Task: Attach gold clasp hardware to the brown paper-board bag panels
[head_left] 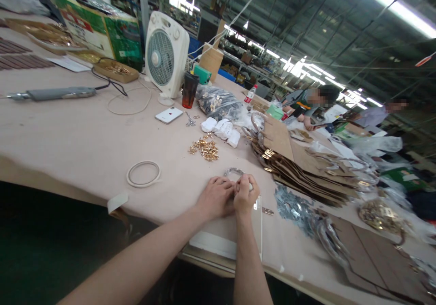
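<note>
Both hands meet over a white bag [213,240] lying flat at the table's front edge. My left hand [215,197] rests on it with fingers bent inward; what they press or pinch is hidden. Close against it, my right hand [245,192] is closed in a fist around something with a pale rounded end, mostly covered by the fingers. A plastic-wrapped handle loop [234,170] shows just beyond the hands. To the right of the bag lies a small gold metal plate [268,211]. Farther back is a pile of small gold fittings [207,149].
Brown bags [306,173] are stacked at right, beside scattered grey metal pieces [293,207]. A tape roll [143,174] lies at left. Behind are a phone [169,115], a dark cup [189,90], a fan [165,55] and an electric screwdriver [61,93]. Another person [306,109] sits farther back.
</note>
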`<state>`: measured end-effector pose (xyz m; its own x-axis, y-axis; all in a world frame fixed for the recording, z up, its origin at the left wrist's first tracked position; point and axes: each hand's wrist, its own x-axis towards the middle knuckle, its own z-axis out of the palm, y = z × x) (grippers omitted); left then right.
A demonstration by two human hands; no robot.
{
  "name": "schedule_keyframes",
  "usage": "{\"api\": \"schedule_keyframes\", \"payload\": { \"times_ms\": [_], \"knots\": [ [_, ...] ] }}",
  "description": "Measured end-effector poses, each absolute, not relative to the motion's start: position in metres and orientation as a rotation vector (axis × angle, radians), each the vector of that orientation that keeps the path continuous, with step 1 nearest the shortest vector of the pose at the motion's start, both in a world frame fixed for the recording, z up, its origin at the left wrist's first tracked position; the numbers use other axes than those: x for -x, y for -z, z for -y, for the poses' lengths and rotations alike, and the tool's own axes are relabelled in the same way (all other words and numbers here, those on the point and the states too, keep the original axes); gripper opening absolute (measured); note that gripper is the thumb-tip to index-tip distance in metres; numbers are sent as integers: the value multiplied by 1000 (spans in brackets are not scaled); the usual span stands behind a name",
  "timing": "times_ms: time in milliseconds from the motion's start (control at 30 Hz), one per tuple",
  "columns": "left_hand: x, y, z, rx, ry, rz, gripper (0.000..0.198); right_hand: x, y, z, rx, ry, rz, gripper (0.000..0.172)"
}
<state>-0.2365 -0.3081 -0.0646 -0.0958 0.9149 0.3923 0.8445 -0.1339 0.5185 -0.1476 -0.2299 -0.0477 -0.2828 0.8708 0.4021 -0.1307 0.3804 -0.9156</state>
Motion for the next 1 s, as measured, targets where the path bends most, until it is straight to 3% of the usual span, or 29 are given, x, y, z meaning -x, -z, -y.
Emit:
{"api": "schedule_keyframes", "payload": {
  "times_ms": [200, 567, 800, 1000],
  "knots": [
    [237, 67, 309, -1980, -1090, -2042, 64, 145, 36, 218, 662, -1237, 1211, 41],
    [239, 66, 307, -1992, -1061, -2021, 62, 157, 34, 206, 725, -1388, 1403, 41],
    [237, 66, 307, -1966, -1075, -2026, 41, 150, 48, 220, 601, -1256, 1544, 42],
    [236, 66, 307, -1978, -1061, -2059, 58, 139, 17, 228, 439, -1278, 1383, 38]
  ]
}}
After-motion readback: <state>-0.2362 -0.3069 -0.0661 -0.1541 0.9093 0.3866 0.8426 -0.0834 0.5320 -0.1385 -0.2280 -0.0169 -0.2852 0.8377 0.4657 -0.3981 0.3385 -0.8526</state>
